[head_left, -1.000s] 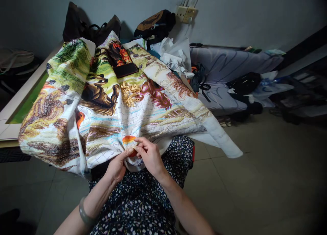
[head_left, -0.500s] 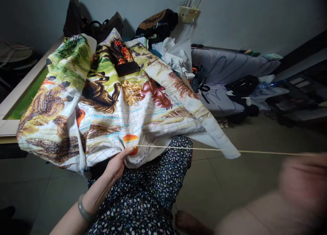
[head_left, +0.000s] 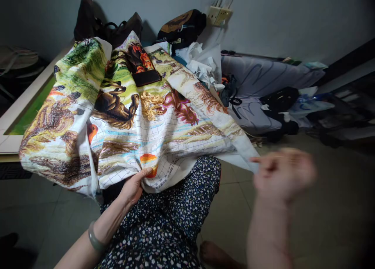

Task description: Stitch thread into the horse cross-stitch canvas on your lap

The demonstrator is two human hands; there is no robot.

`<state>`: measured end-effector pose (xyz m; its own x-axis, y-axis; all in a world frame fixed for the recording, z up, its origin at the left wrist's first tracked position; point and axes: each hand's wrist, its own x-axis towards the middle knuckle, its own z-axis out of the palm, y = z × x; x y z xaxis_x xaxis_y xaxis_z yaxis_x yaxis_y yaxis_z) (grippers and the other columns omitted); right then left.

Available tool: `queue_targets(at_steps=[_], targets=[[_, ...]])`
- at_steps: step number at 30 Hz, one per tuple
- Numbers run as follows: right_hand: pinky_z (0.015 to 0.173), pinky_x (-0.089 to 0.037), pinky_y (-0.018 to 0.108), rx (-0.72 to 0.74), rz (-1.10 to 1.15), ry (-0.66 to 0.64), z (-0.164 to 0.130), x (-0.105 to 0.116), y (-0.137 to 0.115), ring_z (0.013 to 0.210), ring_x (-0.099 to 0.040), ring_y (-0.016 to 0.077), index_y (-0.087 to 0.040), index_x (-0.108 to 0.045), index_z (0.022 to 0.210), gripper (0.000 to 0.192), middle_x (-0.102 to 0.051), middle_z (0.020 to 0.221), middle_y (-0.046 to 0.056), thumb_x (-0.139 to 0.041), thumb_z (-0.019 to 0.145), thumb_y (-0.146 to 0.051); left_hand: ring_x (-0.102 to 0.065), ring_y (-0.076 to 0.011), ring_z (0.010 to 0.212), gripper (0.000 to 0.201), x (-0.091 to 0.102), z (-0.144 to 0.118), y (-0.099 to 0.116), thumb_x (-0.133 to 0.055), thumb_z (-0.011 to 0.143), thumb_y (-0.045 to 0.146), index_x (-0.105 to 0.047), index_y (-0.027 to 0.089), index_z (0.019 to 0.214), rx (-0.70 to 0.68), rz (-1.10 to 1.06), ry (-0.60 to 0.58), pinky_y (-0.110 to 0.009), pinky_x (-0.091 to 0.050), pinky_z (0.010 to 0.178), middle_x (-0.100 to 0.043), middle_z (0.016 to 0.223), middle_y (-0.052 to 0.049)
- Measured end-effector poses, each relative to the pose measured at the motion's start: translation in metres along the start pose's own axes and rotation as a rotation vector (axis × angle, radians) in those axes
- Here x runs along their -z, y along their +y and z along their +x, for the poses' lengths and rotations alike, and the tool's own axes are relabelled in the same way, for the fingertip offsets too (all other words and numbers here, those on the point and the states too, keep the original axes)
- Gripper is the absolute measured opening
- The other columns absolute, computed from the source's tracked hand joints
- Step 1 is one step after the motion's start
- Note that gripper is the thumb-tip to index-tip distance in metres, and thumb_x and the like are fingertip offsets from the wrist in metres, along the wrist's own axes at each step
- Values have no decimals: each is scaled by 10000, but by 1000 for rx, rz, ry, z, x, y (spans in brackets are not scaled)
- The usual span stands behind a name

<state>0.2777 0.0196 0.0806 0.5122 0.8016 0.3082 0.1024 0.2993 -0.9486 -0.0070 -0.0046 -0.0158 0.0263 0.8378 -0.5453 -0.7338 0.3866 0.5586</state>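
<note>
The big stitched picture cloth with brown horses and a grid (head_left: 140, 132) lies over the lap and the table edge. The left hand (head_left: 133, 187) pinches its near fold by the orange patch. The right hand (head_left: 281, 171) is blurry and curled, so I cannot tell what it grips. This looks like a stitch mid-pull; next the needle must find the right square. Half a second ago a tight yellow thread showed and this hand was farther out.

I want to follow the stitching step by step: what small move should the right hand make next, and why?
Probably bring the right hand back to the orange patch on the cross-stitch cloth. It is blurred, raised off to the side, while the left hand pinches the cloth there.
</note>
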Motion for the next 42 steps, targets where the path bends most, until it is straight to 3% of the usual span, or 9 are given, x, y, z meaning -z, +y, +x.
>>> queue_targets(at_steps=[2,5,8,12,27,33,38,42], targets=[[427,-427,172,-128,21,-210,-30,-29,13,350,-396,47,-207,-515,801,147,-396,437,-114,-601,873,-303,-659,-257,1034,422,-2,-1,-1,-804,602,131,-709,104,1012,1,-6,6,-367,-472,998,-748,942,-104],[393,-403,168,-362,-69,-664,-82,-76,34,427,-494,79,-183,-590,932,118,-528,546,-59,-545,886,-283,-666,-259,1007,392,-5,-3,0,-809,584,136,-717,92,962,-12,6,20,-359,-481,974,-750,915,-105],[422,-405,179,-292,-215,-821,-112,-103,43,452,-508,84,-177,-667,937,171,-583,594,-24,-516,889,-240,-684,-259,936,367,-7,-4,0,-823,564,169,-725,95,910,-14,36,36,-357,-502,922,-751,841,-92],[435,-403,194,-187,-308,-803,-116,-108,42,478,-548,113,-189,-712,902,193,-603,557,-11,-529,883,-246,-696,-237,833,342,-6,-4,0,-826,568,200,-732,100,881,0,63,42,-342,-516,858,-749,811,-85],[479,-430,218,-120,-450,-726,-119,-117,39,496,-574,139,-190,-702,813,182,-634,557,11,-522,844,-188,-697,-230,812,390,-8,-4,-1,-822,552,170,-729,105,925,-12,45,41,-330,-519,832,-749,824,-83],[450,-428,210,-244,-361,-703,-128,-118,44,404,-518,107,-184,-626,880,143,-613,556,-17,-493,885,-238,-687,-205,762,350,-10,-5,-2,-828,545,190,-724,96,865,-20,25,82,-311,-523,809,-740,793,-73],[488,-466,196,-314,-231,-701,-125,-113,53,576,-600,127,-181,-648,808,112,-668,720,21,-561,829,-248,-674,-177,724,273,-13,-4,-1,-810,574,172,-712,89,815,21,-9,112,-281,-540,748,-738,808,-75],[471,-460,194,-392,-170,-680,-123,-114,57,563,-571,125,-177,-666,794,104,-653,690,15,-590,792,-248,-669,-178,687,217,-13,-4,0,-770,616,157,-709,69,805,54,-7,112,-284,-550,723,-731,767,-83]])
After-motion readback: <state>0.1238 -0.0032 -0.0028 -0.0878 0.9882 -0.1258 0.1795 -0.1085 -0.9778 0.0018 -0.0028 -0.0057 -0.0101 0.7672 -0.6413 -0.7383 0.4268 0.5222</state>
